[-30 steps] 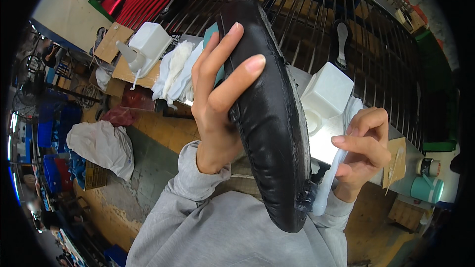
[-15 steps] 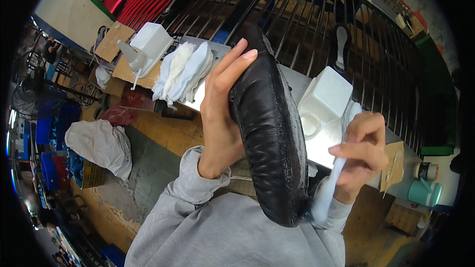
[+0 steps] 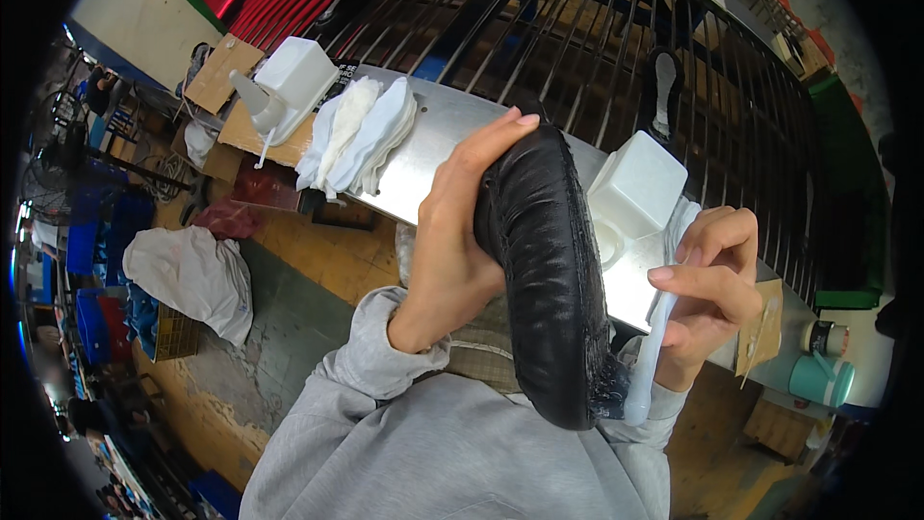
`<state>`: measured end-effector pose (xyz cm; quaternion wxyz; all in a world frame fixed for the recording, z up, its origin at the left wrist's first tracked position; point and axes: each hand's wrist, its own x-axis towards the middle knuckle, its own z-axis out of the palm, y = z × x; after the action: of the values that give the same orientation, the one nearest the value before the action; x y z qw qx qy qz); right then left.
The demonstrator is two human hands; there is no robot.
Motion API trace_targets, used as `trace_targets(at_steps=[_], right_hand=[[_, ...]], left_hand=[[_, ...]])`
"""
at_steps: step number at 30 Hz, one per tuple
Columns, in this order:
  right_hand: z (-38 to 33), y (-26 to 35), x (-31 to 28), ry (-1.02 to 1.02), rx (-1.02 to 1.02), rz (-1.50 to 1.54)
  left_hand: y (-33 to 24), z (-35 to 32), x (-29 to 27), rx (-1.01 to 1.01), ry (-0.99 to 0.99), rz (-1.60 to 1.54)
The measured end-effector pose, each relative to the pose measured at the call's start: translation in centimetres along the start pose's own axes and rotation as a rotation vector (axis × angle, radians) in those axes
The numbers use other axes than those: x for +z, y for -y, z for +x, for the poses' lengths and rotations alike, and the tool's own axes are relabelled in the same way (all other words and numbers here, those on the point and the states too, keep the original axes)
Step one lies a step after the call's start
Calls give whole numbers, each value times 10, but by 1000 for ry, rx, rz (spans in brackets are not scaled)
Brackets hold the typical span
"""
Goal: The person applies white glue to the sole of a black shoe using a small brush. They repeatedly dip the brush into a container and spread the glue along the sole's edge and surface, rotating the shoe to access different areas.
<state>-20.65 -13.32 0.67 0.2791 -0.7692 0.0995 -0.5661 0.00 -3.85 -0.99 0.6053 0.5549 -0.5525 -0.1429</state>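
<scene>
A black leather shoe upper (image 3: 549, 279), with a gathered, wrinkled side, is held upright in front of my chest. My left hand (image 3: 452, 217) is closed around its upper end, fingers on top and palm on the left side. My right hand (image 3: 712, 284) pinches a whitish brush (image 3: 650, 356) by its handle. The brush's dark bristles touch the right edge of the shoe's lower end. Behind the shoe stands a white square plastic bottle (image 3: 640, 183) with a round cup-like opening at its near side, partly covered by the shoe.
A metal ledge (image 3: 438, 140) carries folded white cloths (image 3: 361, 135) and, on cardboard, another white bottle (image 3: 298, 72) with a spout. Beyond lies a rack of metal bars (image 3: 597, 48) holding dark shoe parts (image 3: 662, 96). A teal mug (image 3: 821, 378) stands at right.
The shoe upper has come lower and slightly right, turning so its greyish edge shows less. The brush hangs more upright, its bristles still at the shoe's lower right edge.
</scene>
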Motion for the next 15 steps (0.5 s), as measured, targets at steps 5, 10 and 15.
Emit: trace_targets(at_steps=[5, 10, 15], right_hand=[[5, -2, 0, 14, -36, -30], [17, 0, -4, 33, -101, -56], [26, 2, -9, 77, -153, -65]], left_hand=[[-4, -9, 5, -204, 116, -272], [-16, -20, 8, -463, 240, -600], [-19, -38, 15, -592, 345, -757]])
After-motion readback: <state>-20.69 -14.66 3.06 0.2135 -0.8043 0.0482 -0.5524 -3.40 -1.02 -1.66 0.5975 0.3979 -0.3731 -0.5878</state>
